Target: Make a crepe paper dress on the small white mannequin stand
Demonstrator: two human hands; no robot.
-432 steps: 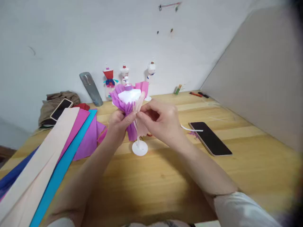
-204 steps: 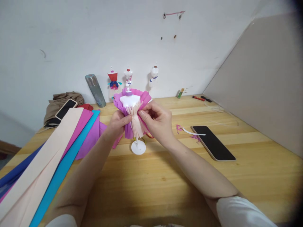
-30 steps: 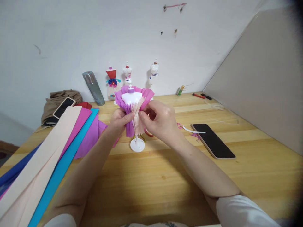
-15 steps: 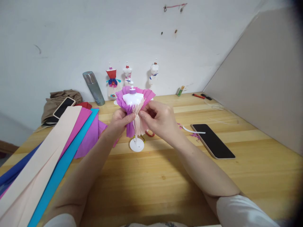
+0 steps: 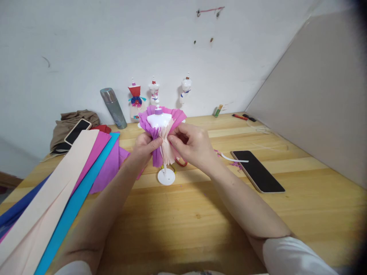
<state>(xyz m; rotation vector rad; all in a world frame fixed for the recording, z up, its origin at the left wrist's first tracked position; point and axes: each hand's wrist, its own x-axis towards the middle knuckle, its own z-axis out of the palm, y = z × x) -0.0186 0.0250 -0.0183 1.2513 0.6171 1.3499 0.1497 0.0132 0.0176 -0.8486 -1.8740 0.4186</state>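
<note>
A small white mannequin [image 5: 159,120] on a round white stand [image 5: 166,177] is in front of me, tilted slightly left. Purple, pink and cream crepe paper [image 5: 165,151] wraps its body, gathered tight at the waist and flaring above and below. My left hand [image 5: 145,146] pinches the paper at the waist, its thumb across the front. On the other side, my right hand [image 5: 190,143] is closed on the gathered paper with thumb and fingertips. The fingers behind the mannequin are hidden. A red scissor-like handle [image 5: 181,162] shows partly below my right hand.
Long crepe paper strips [image 5: 73,168] lie at the left, near a phone [image 5: 78,131], brown cloth [image 5: 69,124] and a flask [image 5: 113,108]. Three more mannequins, one in a red top [image 5: 134,91], stand by the wall. A large black-screened phone [image 5: 258,172] and a glue stick [image 5: 218,110] are at the right.
The mannequin's top has tipped slightly to the left. Both hands keep their hold on the gathered paper, and the view has shifted a little.
</note>
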